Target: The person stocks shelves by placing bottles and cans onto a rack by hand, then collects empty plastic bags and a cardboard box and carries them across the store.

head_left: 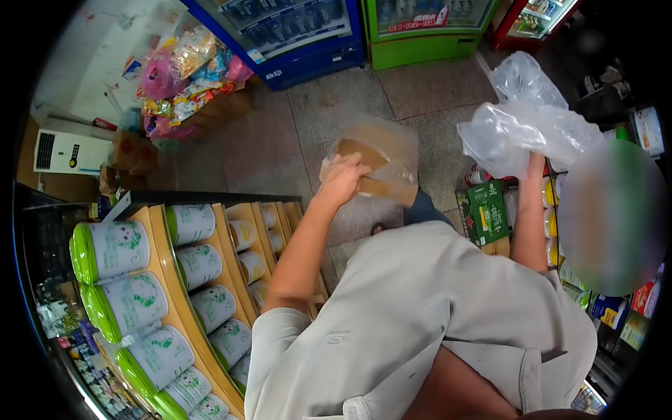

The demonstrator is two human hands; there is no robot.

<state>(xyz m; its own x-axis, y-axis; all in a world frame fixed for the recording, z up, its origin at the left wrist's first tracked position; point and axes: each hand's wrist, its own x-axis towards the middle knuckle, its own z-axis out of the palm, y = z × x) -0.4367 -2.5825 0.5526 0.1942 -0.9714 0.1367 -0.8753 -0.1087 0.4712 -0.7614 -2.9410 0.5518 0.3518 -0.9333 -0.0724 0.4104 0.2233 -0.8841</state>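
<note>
My left hand (343, 178) is closed on a flat piece of brown cardboard (374, 187), blurred by motion, with a clear plastic layer around it. It is in front of my body, above the tiled floor. Out to the right, a large crumpled clear plastic bag (514, 129) hangs at my right hand (536, 161). The bag covers most of that hand, so its fingers are hidden; the hand appears to grip the bag. Below the bag, beside my right forearm, stands a green box (486, 213).
Shelves of white cans with green lids (143, 301) stand on my left. Blue (308, 66) and green (423, 50) drinks coolers line the far side. Snack packets (185, 84) are heaped at the back left. More stocked shelves (609, 308) run along my right.
</note>
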